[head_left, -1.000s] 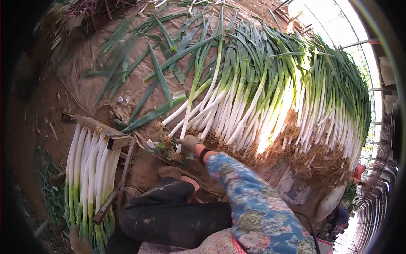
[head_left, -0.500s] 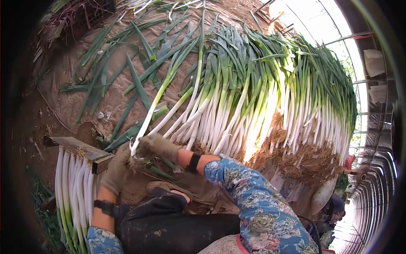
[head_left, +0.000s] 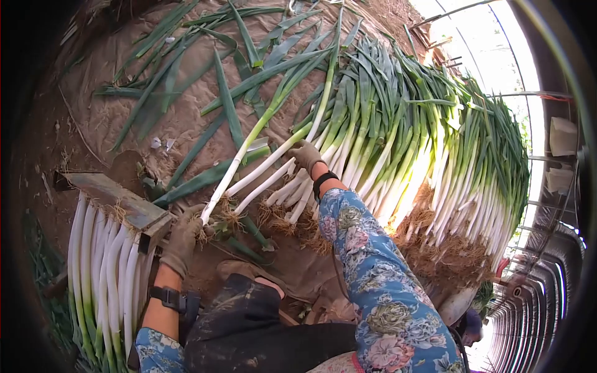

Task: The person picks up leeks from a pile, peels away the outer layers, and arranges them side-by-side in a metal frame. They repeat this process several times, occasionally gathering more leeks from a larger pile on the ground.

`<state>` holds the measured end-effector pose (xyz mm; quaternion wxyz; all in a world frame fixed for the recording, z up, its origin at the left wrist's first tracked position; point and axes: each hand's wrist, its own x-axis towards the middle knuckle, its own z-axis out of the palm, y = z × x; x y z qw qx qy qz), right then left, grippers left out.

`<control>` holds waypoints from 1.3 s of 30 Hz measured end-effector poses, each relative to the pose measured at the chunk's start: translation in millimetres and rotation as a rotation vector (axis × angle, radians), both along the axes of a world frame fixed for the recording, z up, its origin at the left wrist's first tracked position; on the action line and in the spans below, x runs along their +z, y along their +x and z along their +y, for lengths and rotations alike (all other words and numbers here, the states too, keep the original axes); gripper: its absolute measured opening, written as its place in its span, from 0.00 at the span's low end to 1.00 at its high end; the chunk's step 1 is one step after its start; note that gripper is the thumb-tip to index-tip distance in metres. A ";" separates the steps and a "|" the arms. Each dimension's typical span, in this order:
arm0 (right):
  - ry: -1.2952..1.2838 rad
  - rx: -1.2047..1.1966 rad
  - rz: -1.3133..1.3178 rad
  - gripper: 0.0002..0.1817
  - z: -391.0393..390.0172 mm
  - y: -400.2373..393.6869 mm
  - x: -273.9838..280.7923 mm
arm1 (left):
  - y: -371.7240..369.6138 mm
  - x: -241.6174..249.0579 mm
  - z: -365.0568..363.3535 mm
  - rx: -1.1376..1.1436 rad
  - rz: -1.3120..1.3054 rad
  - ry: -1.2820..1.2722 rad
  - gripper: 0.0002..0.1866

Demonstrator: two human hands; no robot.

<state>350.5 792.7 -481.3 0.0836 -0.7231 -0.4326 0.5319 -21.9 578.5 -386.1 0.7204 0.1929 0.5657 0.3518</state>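
Observation:
My left hand (head_left: 181,244), in a brown work glove, is closed around the root end of a long leek (head_left: 239,155) that slants up to the right. My gloved right hand (head_left: 307,156) reaches farther out, its fingers curled over the stalks of the nearest leeks (head_left: 267,163), partly hiding them. To its right stands a dense row of leeks (head_left: 367,133), white shanks and roots toward me, green leaves away. Beside my left hand, several leeks (head_left: 102,267) lie with their roots against a metal-edged wooden board (head_left: 118,198).
Cut green leaves (head_left: 227,102) lie scattered over the brown ground sheet (head_left: 118,118). My bent leg in dark trousers (head_left: 249,317) is close below my hands. Metal hoops of a tunnel (head_left: 541,273) run along the right, where another person (head_left: 471,327) is partly visible.
My right hand has left the root end beside my left hand and moved up and right onto the leek stalks. My left hand stays at the same leek's root end. The view has shifted slightly.

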 end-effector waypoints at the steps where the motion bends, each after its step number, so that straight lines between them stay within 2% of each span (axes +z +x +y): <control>1: -0.025 -0.023 0.046 0.21 0.0 2.5 -3.4 | 1.6 0.9 1.0 -0.011 -0.021 0.005 0.20; 3: -0.041 -0.084 0.192 0.23 -3.6 -4.5 -4.7 | 5.1 2.6 2.3 -0.049 -0.015 0.005 0.21; 4: -0.117 -0.136 0.351 0.26 -7.0 -11.7 -9.2 | 6.4 4.3 3.3 -0.066 -0.009 0.005 0.21; 6: -0.051 0.017 0.114 0.29 -12.7 -29.3 -21.8 | 8.5 8.7 6.0 -0.057 -0.027 -0.019 0.22; 7: 0.231 0.295 -0.177 0.30 -23.7 -42.1 7.0 | 8.5 9.6 6.9 -0.054 -0.034 -0.031 0.22; 10: 0.175 0.297 -0.568 0.29 -31.2 -63.3 -0.7 | 6.9 8.7 9.2 -0.021 -0.021 -0.035 0.22; 11: 0.287 0.164 -0.523 0.24 -38.2 -73.1 16.4 | 5.6 8.5 9.7 0.004 -0.044 -0.036 0.22; 14: 0.380 0.024 -0.176 0.18 -63.0 -87.0 -10.5 | 8.1 9.0 8.1 0.046 -0.079 -0.044 0.22; 16: 0.319 -0.045 0.114 0.16 -105.0 -128.1 71.5 | 12.6 10.0 8.1 0.042 -0.035 -0.043 0.20; 19: 0.283 0.037 0.298 0.13 -170.6 -159.5 97.5 | 26.5 34.6 17.0 0.038 -0.147 -0.074 0.17; 20: 0.285 0.035 0.368 0.10 -182.6 -165.3 98.9 | 27.9 24.4 14.4 -0.003 -0.080 -0.052 0.16; 21: 0.220 0.145 0.392 0.11 -183.7 -163.9 108.6 | 29.0 5.6 10.1 -0.045 -0.014 -0.029 0.15; 23: 0.226 0.109 0.455 0.12 -182.6 -158.7 125.2 | 33.4 -2.9 6.6 -0.153 0.173 0.043 0.15; 25: 0.163 0.015 0.502 0.11 -174.1 -143.3 138.1 | 38.8 14.4 8.1 -0.157 0.118 0.005 0.16; 26: 0.426 0.132 0.306 0.11 -169.9 -118.6 108.0 | 39.5 19.6 9.5 -0.155 0.091 -0.009 0.16; 27: 0.192 -0.219 0.398 0.11 -159.3 -97.6 100.5 | 40.0 13.6 7.3 -0.106 -0.015 -0.068 0.18; 29: 0.281 -0.543 0.143 0.11 -137.3 -26.1 34.0 | 37.9 8.8 7.2 -0.086 -0.079 -0.073 0.16; 30: 0.195 -0.717 0.025 0.11 -126.3 -12.1 38.7 | 37.9 6.2 6.8 -0.080 -0.114 -0.078 0.16; 33: 0.077 -0.479 -0.289 0.26 -101.6 6.9 31.2 | 39.9 -2.9 4.2 -0.044 -0.155 -0.137 0.16; 35: 0.033 -0.308 -0.553 0.36 -96.0 7.7 31.7 | 42.5 -4.2 4.7 -0.139 -0.102 -0.142 0.16; 38: 0.117 -0.280 -0.451 0.24 -95.3 16.4 23.1 | 46.4 -9.9 5.5 -0.207 -0.060 -0.086 0.17; 39: 0.206 -0.216 -0.547 0.23 -97.8 20.9 29.3 | 47.2 -11.9 5.7 -0.216 -0.053 -0.057 0.17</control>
